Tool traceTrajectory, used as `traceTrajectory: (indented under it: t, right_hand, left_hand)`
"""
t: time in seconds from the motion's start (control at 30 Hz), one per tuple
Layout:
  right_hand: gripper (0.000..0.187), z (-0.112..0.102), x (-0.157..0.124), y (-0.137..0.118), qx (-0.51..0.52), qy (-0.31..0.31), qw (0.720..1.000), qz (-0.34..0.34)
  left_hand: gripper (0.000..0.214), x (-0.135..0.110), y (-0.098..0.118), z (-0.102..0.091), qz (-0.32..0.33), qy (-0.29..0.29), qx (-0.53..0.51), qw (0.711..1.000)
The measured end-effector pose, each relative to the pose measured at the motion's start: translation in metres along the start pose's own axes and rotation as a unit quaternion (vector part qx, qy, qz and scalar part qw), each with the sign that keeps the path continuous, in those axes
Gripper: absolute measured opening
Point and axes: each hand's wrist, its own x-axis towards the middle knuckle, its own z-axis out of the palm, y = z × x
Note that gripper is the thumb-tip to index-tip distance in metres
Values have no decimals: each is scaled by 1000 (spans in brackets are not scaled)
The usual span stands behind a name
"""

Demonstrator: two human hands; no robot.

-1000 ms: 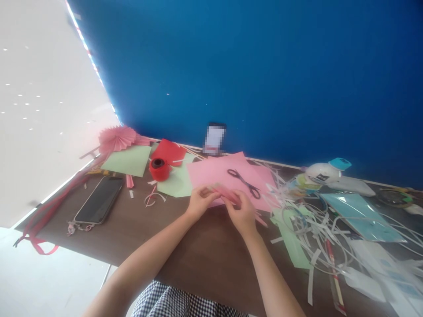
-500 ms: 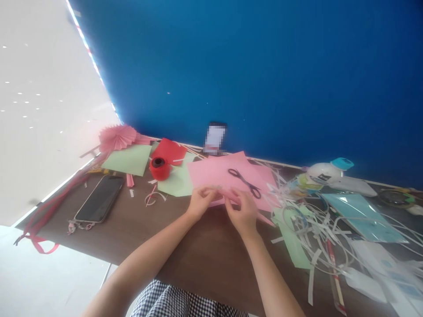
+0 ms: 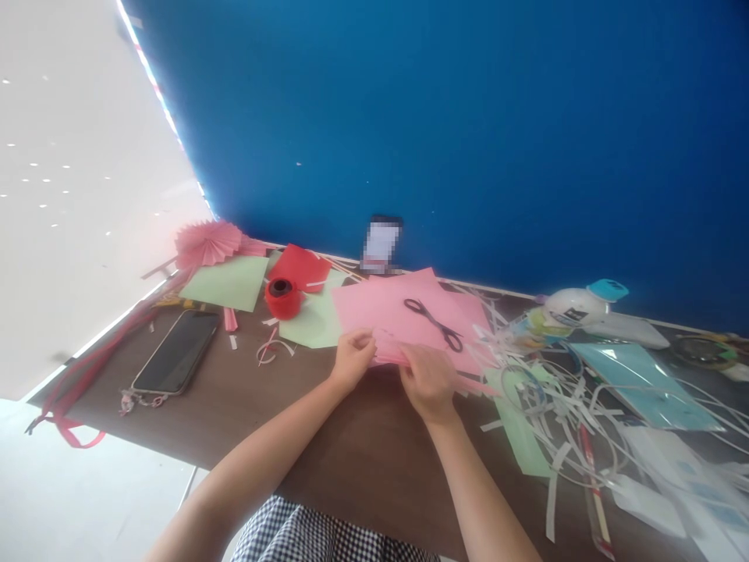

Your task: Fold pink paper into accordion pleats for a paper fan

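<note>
Between my hands is a pleated strip of pink paper [image 3: 389, 353], its folded end sticking out to the right past my wrist. My left hand [image 3: 353, 361] pinches the strip's left end with thumb and fingers. Curled over its right part, my right hand [image 3: 429, 378] grips the folds, and its fingertips are partly hidden. Just beyond lie pink paper sheets [image 3: 380, 303] with dark-handled scissors [image 3: 433, 324] resting on them.
A red ribbon roll [image 3: 283, 300], green paper [image 3: 225, 282] and a phone [image 3: 176, 353] lie to the left. A pink paper fan [image 3: 207, 244] is at the back left. White strips [image 3: 576, 406], a blue packet [image 3: 647, 384] and a white bottle [image 3: 576, 306] crowd the right.
My right hand has turned over, from fingers pinching upward to knuckles on top. The pink strip now shows more of its pleats at the right. My left hand has hardly moved.
</note>
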Motion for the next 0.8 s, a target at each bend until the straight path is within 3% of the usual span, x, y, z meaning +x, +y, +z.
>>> traceTrajectory:
  t: [0.27, 0.57, 0.8]
  right_hand:
    - [19, 0, 2, -3, 3, -4, 1000, -28]
    - [20, 4, 4, -4, 68, 18, 996, 59]
    - [21, 5, 2, 0, 31, 23, 996, 83]
  left_hand:
    - [18, 1, 0, 0, 38, -9, -11, 999]
    - [19, -1, 2, 1, 0, -8, -34, 999]
    - [25, -3, 5, 4, -10, 1, -63, 998]
